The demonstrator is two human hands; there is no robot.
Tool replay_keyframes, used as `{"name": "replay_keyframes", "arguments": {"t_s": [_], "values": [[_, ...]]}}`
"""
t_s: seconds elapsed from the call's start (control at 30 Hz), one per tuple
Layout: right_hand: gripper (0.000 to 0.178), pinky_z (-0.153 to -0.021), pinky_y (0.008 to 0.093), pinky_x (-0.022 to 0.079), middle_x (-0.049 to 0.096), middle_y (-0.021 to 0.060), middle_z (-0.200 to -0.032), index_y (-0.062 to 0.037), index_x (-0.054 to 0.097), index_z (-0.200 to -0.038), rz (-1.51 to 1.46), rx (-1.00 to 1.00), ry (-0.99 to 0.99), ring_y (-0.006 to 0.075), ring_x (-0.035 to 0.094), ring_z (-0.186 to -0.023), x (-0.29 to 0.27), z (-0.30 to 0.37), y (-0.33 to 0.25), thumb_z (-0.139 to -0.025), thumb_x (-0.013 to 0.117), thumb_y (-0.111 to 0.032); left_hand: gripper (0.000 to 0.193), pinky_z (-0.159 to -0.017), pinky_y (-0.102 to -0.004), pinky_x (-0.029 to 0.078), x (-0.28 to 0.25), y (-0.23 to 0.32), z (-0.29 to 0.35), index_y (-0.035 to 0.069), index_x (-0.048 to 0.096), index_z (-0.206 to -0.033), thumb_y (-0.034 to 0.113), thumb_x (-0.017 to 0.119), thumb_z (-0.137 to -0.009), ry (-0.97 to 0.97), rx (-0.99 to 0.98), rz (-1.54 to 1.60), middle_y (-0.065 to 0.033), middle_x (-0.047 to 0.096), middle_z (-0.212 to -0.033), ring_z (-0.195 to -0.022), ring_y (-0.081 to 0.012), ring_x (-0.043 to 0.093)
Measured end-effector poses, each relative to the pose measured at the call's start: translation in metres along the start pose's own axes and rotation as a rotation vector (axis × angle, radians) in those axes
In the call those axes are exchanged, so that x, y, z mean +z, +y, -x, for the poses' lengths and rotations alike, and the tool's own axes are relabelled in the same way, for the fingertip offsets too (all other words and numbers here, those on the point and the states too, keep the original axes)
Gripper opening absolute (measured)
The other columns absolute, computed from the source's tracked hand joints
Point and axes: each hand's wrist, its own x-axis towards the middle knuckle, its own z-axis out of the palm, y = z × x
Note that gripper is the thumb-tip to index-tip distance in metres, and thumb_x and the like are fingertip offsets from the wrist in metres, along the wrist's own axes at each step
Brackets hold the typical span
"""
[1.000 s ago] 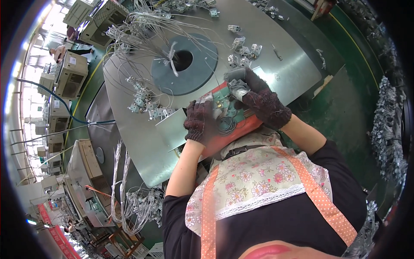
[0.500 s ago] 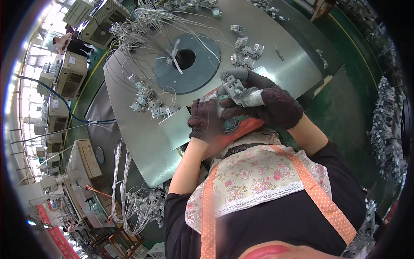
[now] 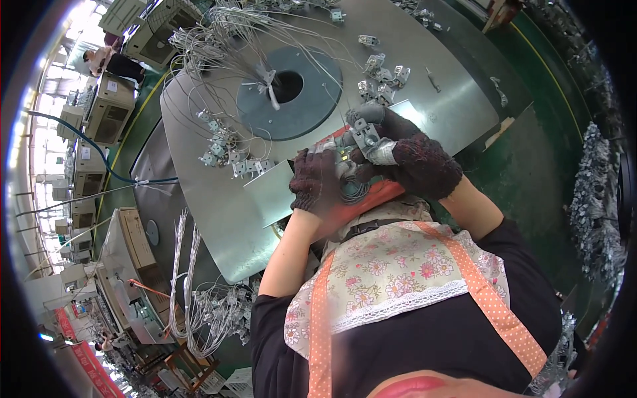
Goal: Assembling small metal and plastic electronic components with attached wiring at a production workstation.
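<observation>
Right hand (image 3: 417,159): we pinched a small metal bracket (image 3: 364,136) between gloved thumb and fingers, near the red fixture (image 3: 386,192).
Left hand (image 3: 313,178): we had its fingers curled beside the fixture (any grip, we couldn't tell).
Bracket step: handling, we judged.
Next move: seemingly called for a steady pinch.

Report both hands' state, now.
Left gloved hand: partly curled; whether it grips anything cannot be told.
Right gloved hand: closed, holding a small metal bracket.
</observation>
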Motion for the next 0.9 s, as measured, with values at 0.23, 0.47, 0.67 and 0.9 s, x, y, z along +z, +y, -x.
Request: {"name": "replay_keyframes", "arguments": {"t_s": [0.23,0.47,0.67,0.9], "values": [[0.061,-0.094,0.0411,0.057,0.060,0.0102,-0.117,-0.0025,0.046,-0.146,-0.142,-0.001,0.006,0.0244,0.064,-0.108,0.007,0.001,-0.001,-0.088,0.065,-0.008,0.044,-0.099,-0.0508,0.046,-0.018,0.010,-0.011,0.011,0.068,-0.116,0.045,0.067,-0.089,-0.079,-0.001,0.060,-0.0154,0.069,-0.114,-0.106,-0.0345,0.066],[0.060,-0.096,0.0410,0.056,0.061,0.0094,-0.117,-0.0039,0.048,-0.145,-0.084,0.008,0.004,0.0239,0.064,-0.108,-0.002,-0.001,0.005,-0.088,0.065,-0.008,0.050,-0.101,-0.0511,0.046,-0.020,0.014,-0.009,0.009,0.064,-0.125,0.044,0.067,-0.090,-0.043,-0.031,0.057,-0.0162,0.070,-0.115,-0.107,-0.0348,0.066],[0.058,-0.097,0.0408,0.056,0.061,0.0074,-0.116,-0.0080,0.050,-0.145,-0.052,0.011,0.015,0.0215,0.063,-0.107,-0.004,-0.003,0.006,-0.089,0.063,-0.006,0.055,-0.104,-0.0512,0.045,-0.011,0.006,-0.006,0.003,0.064,-0.123,0.046,0.068,-0.089,-0.010,-0.038,0.035,-0.0184,0.070,-0.120,-0.110,-0.0359,0.066],[0.058,-0.099,0.0393,0.055,0.062,0.0078,-0.118,-0.0062,0.048,-0.146,0.017,0.005,0.004,0.0220,0.064,-0.109,0.000,-0.003,0.005,-0.091,0.065,-0.007,0.056,-0.104,-0.0515,0.045,-0.012,0.006,-0.005,0.004,0.066,-0.120,0.047,0.073,-0.085,-0.077,-0.065,0.033,-0.0176,0.071,-0.115,-0.109,-0.0362,0.067]]}}
